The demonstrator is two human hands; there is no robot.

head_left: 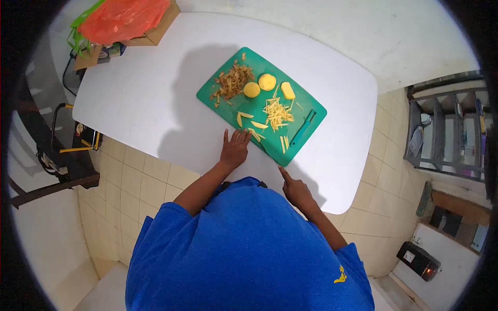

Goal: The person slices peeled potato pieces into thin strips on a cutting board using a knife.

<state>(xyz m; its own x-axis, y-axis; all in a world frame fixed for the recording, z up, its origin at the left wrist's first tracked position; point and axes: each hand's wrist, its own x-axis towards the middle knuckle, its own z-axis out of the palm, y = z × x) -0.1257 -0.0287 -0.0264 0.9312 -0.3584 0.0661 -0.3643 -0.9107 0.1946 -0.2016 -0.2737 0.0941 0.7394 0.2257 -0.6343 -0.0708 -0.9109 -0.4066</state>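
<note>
Nearest the viewer lay the blue shirt (249, 243) of the person, with both forearms reaching toward the near edge of a green board (313, 103) on a white table (140, 98). The right hand (299, 193) was closed around the handle of a knife (269, 154), index finger extended forward; the blade slanted along the board's near edge, toward the left hand. The left hand (234, 149) lay palm down at that edge, its fingers slightly spread, their tips beside a few cut pieces (255, 135) (whether they pinched any could not be told). Thick sticks (284, 144) lay to the right of the blade, and a teal peeler (303, 127) lay further right. Beyond the hands were pale slices (259, 125), then a heap of thin sticks (278, 114). Farther across the board stood three peeled potatoes (267, 82) (the rightmost squared into a block), with brown peels (233, 81) heaped to their left. At the table's far left corner, a red bag (124, 19) rested over a cardboard box (157, 35), a green bag (79, 33) beside it.
</note>
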